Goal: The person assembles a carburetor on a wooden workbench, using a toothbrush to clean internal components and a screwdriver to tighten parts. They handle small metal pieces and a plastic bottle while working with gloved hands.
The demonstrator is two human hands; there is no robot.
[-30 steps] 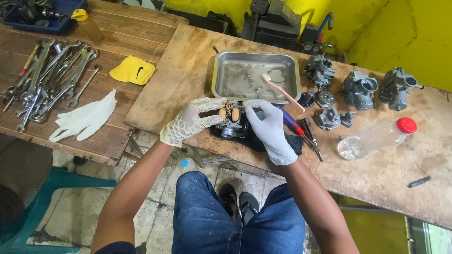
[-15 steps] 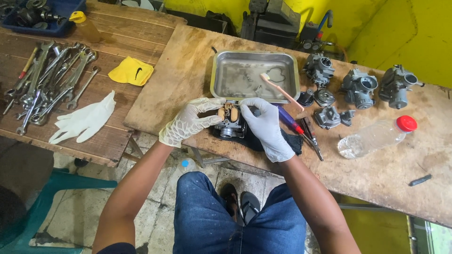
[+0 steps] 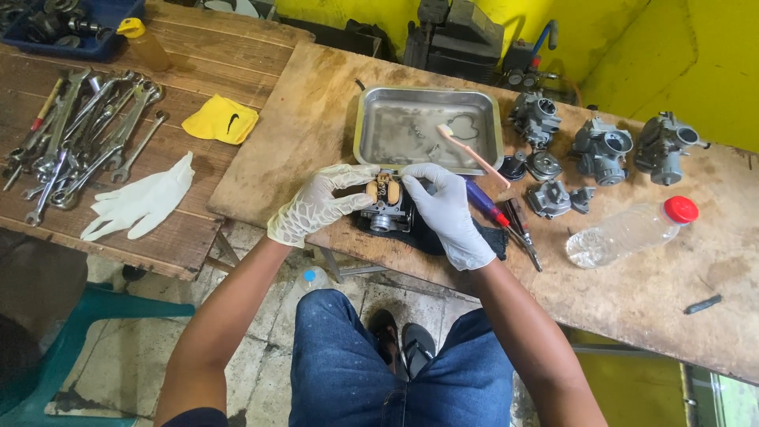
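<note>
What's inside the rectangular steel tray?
In the rectangular steel tray: a pink-handled toothbrush leaning over its rim, a thin black ring gasket and a few small parts, too small to identify.

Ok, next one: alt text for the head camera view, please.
Two gloved hands, left hand and right hand, hold a small carburetor on a dark cloth at the edge of a wooden table. Behind it sits a metal tray with a toothbrush; more carburetors and a plastic bottle lie to the right.
</note>
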